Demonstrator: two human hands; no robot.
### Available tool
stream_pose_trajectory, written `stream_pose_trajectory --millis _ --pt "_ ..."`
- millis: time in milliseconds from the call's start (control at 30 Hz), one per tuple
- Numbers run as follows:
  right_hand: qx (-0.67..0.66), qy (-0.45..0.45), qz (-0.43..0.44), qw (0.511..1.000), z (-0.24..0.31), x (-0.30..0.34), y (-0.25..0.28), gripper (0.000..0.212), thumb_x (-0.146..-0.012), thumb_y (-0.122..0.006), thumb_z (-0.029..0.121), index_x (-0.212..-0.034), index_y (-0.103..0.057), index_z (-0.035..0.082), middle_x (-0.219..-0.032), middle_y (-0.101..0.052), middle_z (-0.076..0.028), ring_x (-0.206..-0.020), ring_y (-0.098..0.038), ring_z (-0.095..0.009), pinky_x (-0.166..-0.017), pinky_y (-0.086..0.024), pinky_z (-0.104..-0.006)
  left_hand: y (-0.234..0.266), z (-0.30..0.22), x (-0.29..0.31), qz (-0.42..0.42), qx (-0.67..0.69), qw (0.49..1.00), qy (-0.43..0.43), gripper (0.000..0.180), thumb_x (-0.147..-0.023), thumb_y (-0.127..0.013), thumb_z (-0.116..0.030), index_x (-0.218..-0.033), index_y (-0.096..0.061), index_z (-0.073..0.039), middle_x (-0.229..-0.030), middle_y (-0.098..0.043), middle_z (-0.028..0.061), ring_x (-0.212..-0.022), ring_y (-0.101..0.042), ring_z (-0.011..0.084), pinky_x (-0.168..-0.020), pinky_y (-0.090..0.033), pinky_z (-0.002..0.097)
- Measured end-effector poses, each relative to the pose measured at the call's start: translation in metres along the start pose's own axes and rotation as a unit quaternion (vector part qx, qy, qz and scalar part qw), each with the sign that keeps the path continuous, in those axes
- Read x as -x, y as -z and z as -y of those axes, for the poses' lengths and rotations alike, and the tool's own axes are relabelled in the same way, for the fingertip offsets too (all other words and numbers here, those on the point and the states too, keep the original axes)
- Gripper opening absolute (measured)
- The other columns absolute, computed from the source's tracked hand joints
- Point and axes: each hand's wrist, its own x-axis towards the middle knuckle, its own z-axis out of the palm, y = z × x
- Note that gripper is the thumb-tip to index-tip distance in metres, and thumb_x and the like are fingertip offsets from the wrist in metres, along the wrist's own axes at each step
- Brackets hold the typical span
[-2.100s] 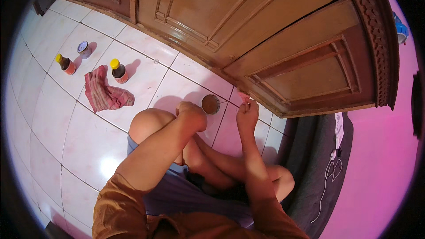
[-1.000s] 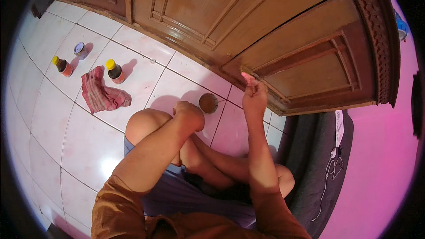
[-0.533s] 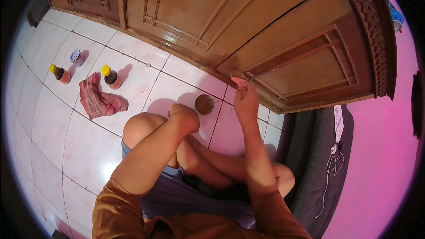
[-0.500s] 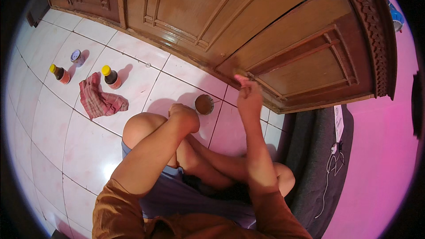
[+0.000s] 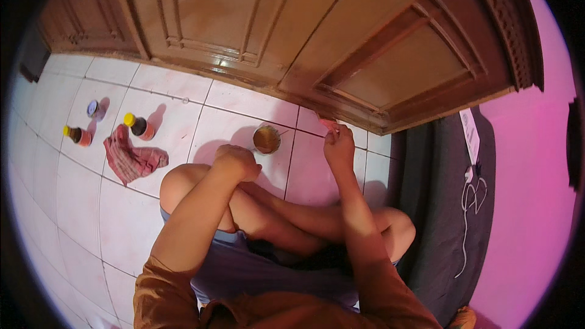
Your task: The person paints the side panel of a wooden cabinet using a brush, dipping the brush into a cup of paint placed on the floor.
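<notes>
Yours: one pink-handled brush (image 5: pixel 329 125), pinched in right hand (image 5: pixel 339 140) near the base of the cabinet (image 5: pixel 304 18); left hand (image 5: pixel 237 161) curled, contents indiscernible; dark moulding (image 5: pixel 390 35) apparently coated, paler panel (image 5: pixel 420 58) seemingly remaining.

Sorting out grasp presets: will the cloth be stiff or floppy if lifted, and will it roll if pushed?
Cloth: probably floppy, given its loose folds. Pushed, it would likely bunch or slide, not roll: it lies low and crumpled on smooth-looking tiles.
</notes>
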Motion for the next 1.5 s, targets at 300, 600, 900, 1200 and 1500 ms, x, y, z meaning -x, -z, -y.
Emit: stream_pose_trajectory --millis 300,600,900,1200,1500 --pt "-0.054 -0.044 -0.073 0.995 -0.004 -0.007 0.021 0.021 -0.083 -0.053 -0.001 -0.102 -0.060 -0.001 -0.103 -0.064 -0.019 -0.095 -0.061 -0.035 -0.084 -0.051 -0.0416 -0.001 0.002 -0.008 0.033 -0.045 0.997 0.044 0.066 -0.092 -0.041 -0.059 -0.097 -0.072 -0.001 -0.101 -0.070 0.0182 -0.101 -0.066 0.0319 -0.092 -0.048 0.0409" --pt "-0.021 -0.068 -0.050 0.996 -0.031 -0.019 0.020 0.028 -0.082 -0.058 0.005 -0.110 -0.055 0.008 -0.102 -0.056 -0.022 -0.081 -0.063 -0.041 -0.072 -0.054 -0.0483 0.008 -0.001 -0.011 0.066 -0.061 0.995 0.029 0.068 -0.091 -0.043 -0.059 -0.092 -0.072 0.002 -0.095 -0.070 0.0192 -0.095 -0.067 0.0338 -0.087 -0.050 0.0429" --pt "-0.053 -0.081 0.006 0.995 -0.044 -0.019 0.022 0.024 -0.086 -0.055 0.004 -0.109 -0.057 0.009 -0.104 -0.056 -0.015 -0.087 -0.062 -0.036 -0.076 -0.053 -0.0460 0.008 -0.002 -0.011 0.099 -0.060 0.993 0.020 0.073 -0.092 -0.039 -0.062 -0.093 -0.071 0.004 -0.098 -0.069 0.0217 -0.097 -0.066 0.0346 -0.090 -0.048 0.0425" --pt "-0.031 -0.156 0.009 0.987 -0.060 -0.007 0.032 0.028 -0.085 -0.057 0.003 -0.109 -0.060 0.016 -0.114 -0.057 -0.014 -0.090 -0.062 -0.037 -0.077 -0.052 -0.0464 0.019 -0.019 -0.005 0.121 -0.078 0.988 0.049 0.073 -0.093 -0.039 -0.061 -0.097 -0.071 0.004 -0.102 -0.068 0.0230 -0.101 -0.064 0.0358 -0.090 -0.047 0.0433" --pt "-0.071 -0.076 -0.021 0.994 -0.100 -0.020 0.101 0.021 -0.083 -0.059 0.006 -0.102 -0.065 0.013 -0.105 -0.060 -0.016 -0.098 -0.061 -0.036 -0.082 -0.052 -0.0456 0.003 -0.003 -0.027 0.108 -0.080 0.990 0.049 0.071 -0.094 -0.038 -0.060 -0.092 -0.073 0.002 -0.099 -0.069 0.0227 -0.100 -0.065 0.0350 -0.092 -0.047 0.0422"
